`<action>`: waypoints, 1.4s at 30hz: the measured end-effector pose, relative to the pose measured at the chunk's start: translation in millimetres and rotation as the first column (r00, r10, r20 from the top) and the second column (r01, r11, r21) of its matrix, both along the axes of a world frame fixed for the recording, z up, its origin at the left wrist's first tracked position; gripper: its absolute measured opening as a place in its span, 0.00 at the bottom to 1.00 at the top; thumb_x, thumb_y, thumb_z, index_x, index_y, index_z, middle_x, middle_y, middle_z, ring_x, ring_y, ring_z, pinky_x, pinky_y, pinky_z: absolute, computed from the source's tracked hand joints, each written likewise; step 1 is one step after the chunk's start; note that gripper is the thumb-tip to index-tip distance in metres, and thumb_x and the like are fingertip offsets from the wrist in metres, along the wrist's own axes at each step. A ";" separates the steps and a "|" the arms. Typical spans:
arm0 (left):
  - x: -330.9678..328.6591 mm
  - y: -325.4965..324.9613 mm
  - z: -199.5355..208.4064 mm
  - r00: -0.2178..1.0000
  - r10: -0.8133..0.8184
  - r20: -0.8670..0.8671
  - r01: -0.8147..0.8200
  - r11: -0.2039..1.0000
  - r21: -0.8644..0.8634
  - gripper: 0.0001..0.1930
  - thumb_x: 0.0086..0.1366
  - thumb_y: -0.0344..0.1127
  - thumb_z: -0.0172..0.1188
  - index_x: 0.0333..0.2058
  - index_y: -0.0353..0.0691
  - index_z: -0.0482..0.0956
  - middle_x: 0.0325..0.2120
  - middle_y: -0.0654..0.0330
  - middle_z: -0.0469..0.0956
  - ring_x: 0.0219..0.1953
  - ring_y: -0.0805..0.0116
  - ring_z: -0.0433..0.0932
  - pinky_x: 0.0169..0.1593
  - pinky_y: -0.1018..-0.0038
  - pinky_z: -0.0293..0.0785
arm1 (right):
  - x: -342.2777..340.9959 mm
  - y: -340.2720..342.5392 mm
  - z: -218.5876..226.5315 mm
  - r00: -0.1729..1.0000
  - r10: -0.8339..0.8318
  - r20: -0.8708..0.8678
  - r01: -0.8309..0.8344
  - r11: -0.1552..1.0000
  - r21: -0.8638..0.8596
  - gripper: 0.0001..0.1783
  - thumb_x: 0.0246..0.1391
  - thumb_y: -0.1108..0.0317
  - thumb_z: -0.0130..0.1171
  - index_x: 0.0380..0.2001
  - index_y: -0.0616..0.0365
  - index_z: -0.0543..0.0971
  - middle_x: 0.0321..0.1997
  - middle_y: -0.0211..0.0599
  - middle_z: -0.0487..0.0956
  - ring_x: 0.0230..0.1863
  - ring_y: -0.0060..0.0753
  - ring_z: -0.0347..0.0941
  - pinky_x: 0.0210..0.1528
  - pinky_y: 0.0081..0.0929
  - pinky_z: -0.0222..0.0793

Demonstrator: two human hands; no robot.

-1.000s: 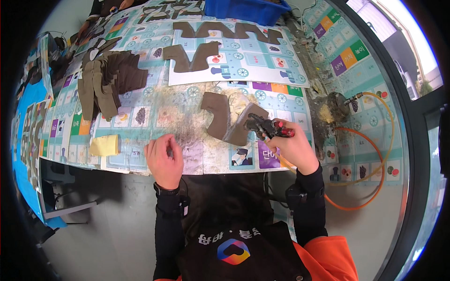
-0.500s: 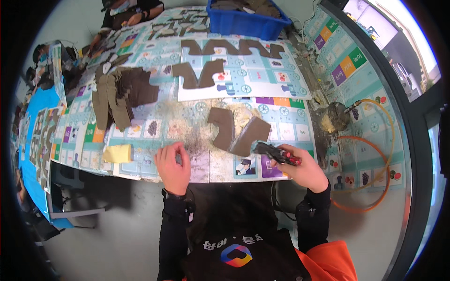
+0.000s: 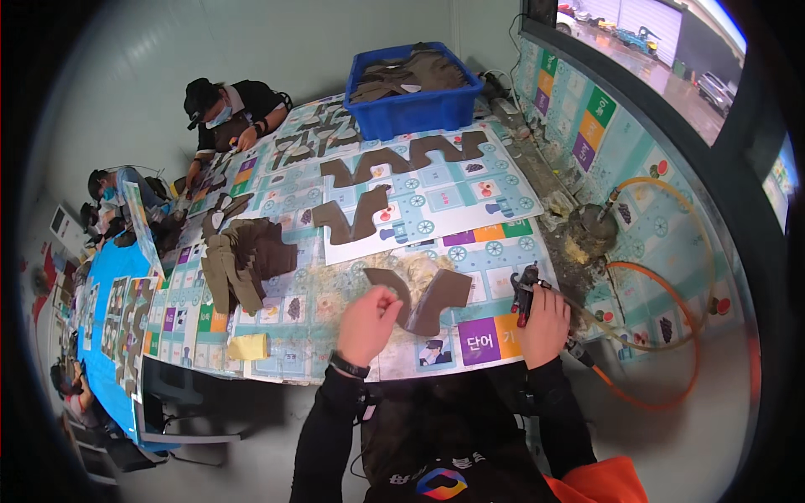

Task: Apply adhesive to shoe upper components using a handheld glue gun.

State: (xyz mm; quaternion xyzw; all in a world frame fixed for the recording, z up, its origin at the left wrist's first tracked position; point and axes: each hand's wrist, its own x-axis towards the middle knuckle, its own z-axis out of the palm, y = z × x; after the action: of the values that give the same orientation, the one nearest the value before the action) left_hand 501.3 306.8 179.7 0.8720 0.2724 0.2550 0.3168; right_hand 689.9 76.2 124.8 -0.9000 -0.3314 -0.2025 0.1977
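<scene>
A brown V-shaped cut piece of sheet material (image 3: 442, 302) lies on the table in front of me, with a pale streak along its inner edge. At its left arm is my left hand (image 3: 367, 323), fingers curled in toward the thumb; whether they pinch anything is hidden. My right hand (image 3: 545, 323) is closed round a small black spray gun with red knobs (image 3: 524, 295), low at the table's right side. An orange hose (image 3: 616, 390) runs from beneath that hand.
A white board (image 3: 360, 243) with more brown pieces lies beyond. Stacked brown pieces (image 3: 243, 260) and a yellow pad (image 3: 249, 347) are at left. A blue bin (image 3: 415, 116) stands at the back. A co-worker (image 3: 231, 117) sits far left; a window is at right.
My left hand has moved right, up to the brown piece. The spray gun has gone right, away from the piece, and lower, still in my right hand. My view has tilted up.
</scene>
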 end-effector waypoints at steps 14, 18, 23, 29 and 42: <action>151.5 170.3 -12.6 0.995 0.081 0.054 -0.046 0.881 -0.472 0.13 0.65 0.37 0.56 0.28 0.32 0.76 0.26 0.53 0.83 0.14 0.70 0.77 0.18 0.72 0.71 | -5.8 5.3 -0.4 0.999 0.028 -0.032 -0.028 0.999 0.017 0.32 0.36 0.68 0.63 0.50 0.63 0.72 0.46 0.42 0.74 0.51 0.46 0.67 0.55 0.41 0.61; 163.5 176.8 -55.2 0.969 0.033 -0.244 -0.188 0.740 -0.646 0.12 0.68 0.32 0.47 0.42 0.33 0.75 0.29 0.52 0.84 0.20 0.71 0.79 0.16 0.75 0.66 | 2.6 1.5 -10.3 1.000 -0.011 -0.009 0.011 1.000 0.008 0.33 0.35 0.67 0.63 0.50 0.63 0.71 0.46 0.42 0.74 0.51 0.46 0.67 0.55 0.40 0.61; 168.4 180.6 -65.0 0.987 0.067 -0.148 -0.157 0.622 -0.767 0.09 0.68 0.33 0.50 0.43 0.35 0.72 0.30 0.51 0.83 0.18 0.74 0.76 0.14 0.79 0.62 | 1.8 -2.0 -3.4 0.998 -0.033 -0.051 0.032 0.999 -0.022 0.34 0.34 0.67 0.63 0.51 0.63 0.71 0.46 0.42 0.73 0.51 0.46 0.67 0.57 0.41 0.61; 153.7 178.7 -55.8 0.980 0.047 -0.193 -0.178 0.637 -0.750 0.11 0.67 0.34 0.53 0.45 0.35 0.73 0.29 0.51 0.83 0.17 0.74 0.76 0.14 0.80 0.63 | -1.0 5.6 -3.9 0.998 -0.005 -0.056 0.004 1.000 -0.013 0.35 0.33 0.68 0.64 0.51 0.63 0.71 0.46 0.44 0.73 0.52 0.47 0.68 0.56 0.41 0.61; -87.4 244.7 75.3 0.777 0.580 -0.243 -0.360 0.727 0.584 0.12 0.50 0.42 0.66 0.30 0.41 0.81 0.29 0.50 0.80 0.37 0.48 0.79 0.41 0.57 0.75 | 6.1 -3.2 -16.2 0.999 -0.042 -0.014 0.042 0.999 -0.008 0.34 0.35 0.77 0.61 0.53 0.62 0.68 0.50 0.45 0.72 0.56 0.49 0.66 0.58 0.41 0.61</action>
State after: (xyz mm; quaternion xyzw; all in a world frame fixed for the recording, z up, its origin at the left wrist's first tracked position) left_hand 413.9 551.5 255.0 0.8554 0.4725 0.2019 -0.0655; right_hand 696.0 73.0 108.7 -0.9089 -0.3117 -0.1992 0.1924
